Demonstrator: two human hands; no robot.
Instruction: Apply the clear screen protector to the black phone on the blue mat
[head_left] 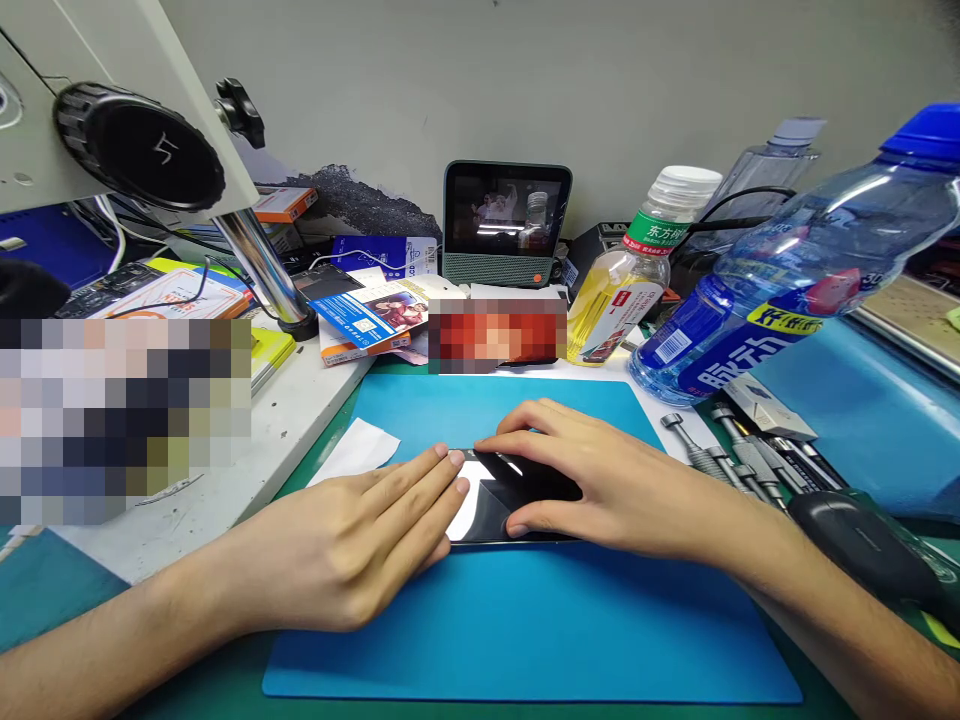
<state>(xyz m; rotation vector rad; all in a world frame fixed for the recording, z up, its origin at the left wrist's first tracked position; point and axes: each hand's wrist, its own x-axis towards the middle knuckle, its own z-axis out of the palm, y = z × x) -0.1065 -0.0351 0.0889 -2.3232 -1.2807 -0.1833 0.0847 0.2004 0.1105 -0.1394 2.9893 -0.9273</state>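
A glossy black phone [491, 510], its surface showing a bright reflection, lies flat on the blue mat [525, 630]. Across its left end rests my left hand [352, 540], fingers stretched out side by side with the tips on the glass; that end is hidden below it. My right hand [592, 480] grips the right part, thumb near the front edge and fingers curled over the far edge. A piece of white paper [360, 447] lies just behind my left hand.
A microscope-like stand with a black knob [142, 145] rises at left from a white base [300, 440]. Behind the mat is a smart display [506, 225]. To the right stand a tea bottle [622, 270] and a large blue-capped bottle [780, 270], with screwdrivers [739, 455] and a black case [862, 545] nearer.
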